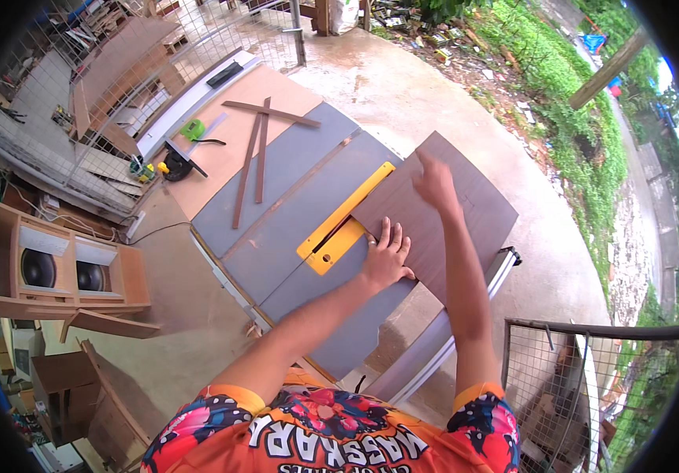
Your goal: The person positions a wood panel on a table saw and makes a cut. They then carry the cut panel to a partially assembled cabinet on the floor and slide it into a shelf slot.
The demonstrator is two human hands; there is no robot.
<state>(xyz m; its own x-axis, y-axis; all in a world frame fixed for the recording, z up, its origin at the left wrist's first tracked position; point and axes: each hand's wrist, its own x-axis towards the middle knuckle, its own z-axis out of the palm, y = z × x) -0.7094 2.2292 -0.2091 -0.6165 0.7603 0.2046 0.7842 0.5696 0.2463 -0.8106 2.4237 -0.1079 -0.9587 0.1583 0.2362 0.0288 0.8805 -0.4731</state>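
A dark brown wood-grain board [473, 213] lies on the right side of a grey table-saw top [308, 193]. Its left edge meets the yellow insert plate [325, 260], which has a dark slot along it. My left hand [388, 254] is spread over the board's near left corner, fingers stretched out and a ring on one of them. Farther out, my right hand [436, 183] rests on the board near its far left edge. One finger points forward with the thumb apart; the other fingers are partly hidden. Whether the board touches a blade cannot be seen.
Thin brown strips [261, 154] lie across the far left of the table. Beyond them are a green tape measure [193, 129] and a black power tool [178, 163]. A metal fence rail [466, 307] runs at right. Speaker cabinets [63, 268] stand left; a wire-mesh gate [552, 363] is near right.
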